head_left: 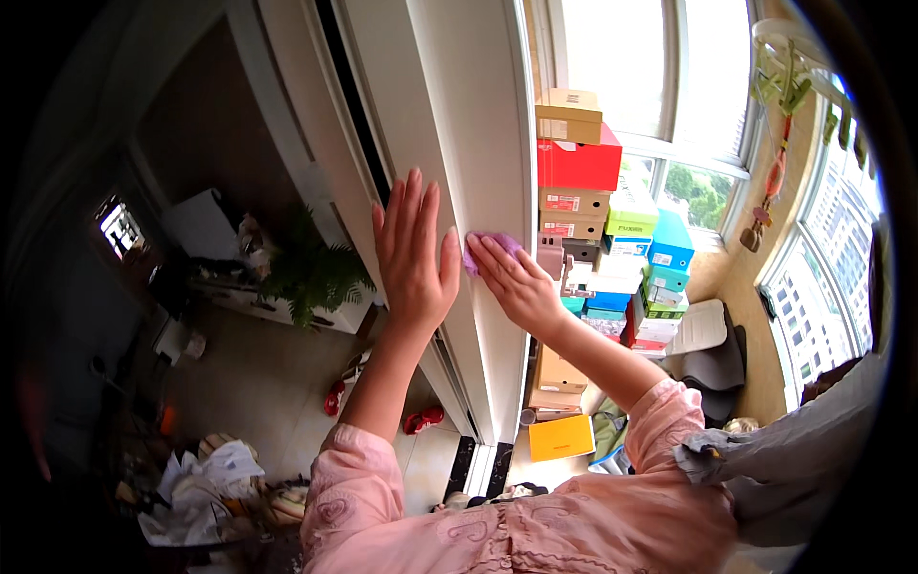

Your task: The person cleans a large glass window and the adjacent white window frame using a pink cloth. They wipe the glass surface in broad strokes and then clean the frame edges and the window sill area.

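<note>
My right hand [521,292] presses a crumpled purple cloth [495,246] against the face of a tall white door frame [469,124]. Its fingers lie over the cloth, and part of the cloth sticks out above and beside them. To the left, my left hand [418,258] is raised with the palm toward the frame and the fingers stretched out. Nothing is in it. Whether the left palm touches the frame or stays just short of it, I cannot tell.
Right of the frame, stacked shoe boxes [579,167] stand by the windows, with an orange box [561,438] on the floor. A grey cloth [794,440] hangs at the right. Leftward lie a dim room with a green plant [311,273], red shoes [423,420] and white bags [206,478].
</note>
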`<state>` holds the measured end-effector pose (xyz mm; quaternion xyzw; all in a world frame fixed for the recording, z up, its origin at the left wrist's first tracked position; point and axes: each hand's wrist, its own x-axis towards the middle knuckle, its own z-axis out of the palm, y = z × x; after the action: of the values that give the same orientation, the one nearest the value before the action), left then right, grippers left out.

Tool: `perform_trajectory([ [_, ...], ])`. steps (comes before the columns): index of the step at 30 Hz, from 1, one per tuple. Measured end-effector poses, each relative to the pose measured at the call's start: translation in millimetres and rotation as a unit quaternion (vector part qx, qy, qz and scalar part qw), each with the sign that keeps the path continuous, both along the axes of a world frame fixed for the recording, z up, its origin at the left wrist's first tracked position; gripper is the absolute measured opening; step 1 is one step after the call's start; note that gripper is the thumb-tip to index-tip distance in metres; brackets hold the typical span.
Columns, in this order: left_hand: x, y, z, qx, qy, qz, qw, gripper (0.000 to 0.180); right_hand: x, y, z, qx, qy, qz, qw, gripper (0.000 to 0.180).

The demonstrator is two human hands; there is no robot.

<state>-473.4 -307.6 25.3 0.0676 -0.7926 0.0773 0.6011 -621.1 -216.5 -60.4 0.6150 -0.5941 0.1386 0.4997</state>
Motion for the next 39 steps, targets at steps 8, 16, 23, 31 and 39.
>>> perform_trajectory([
  [8,-55,-41,11,-0.058,-0.003,0.037,0.998,0.06,6,-15,160,-0.172,-0.008,-0.045,0.984,0.046],
  [16,-56,-40,-1,-0.076,-0.012,-0.019,0.997,0.055,21,-17,56,-0.124,-0.078,-0.075,0.986,0.049],
  [23,-59,-39,-8,-0.074,0.004,-0.062,0.995,0.05,18,-2,47,-0.069,-0.041,-0.114,0.99,0.04],
  [31,-40,-72,-27,-0.074,0.031,-0.245,0.966,0.048,45,-25,220,-0.237,-0.206,0.127,0.941,0.055],
  [39,-34,-90,-16,0.008,0.046,-0.165,0.985,0.048,55,-69,179,-0.253,-0.115,0.026,0.96,0.057],
])
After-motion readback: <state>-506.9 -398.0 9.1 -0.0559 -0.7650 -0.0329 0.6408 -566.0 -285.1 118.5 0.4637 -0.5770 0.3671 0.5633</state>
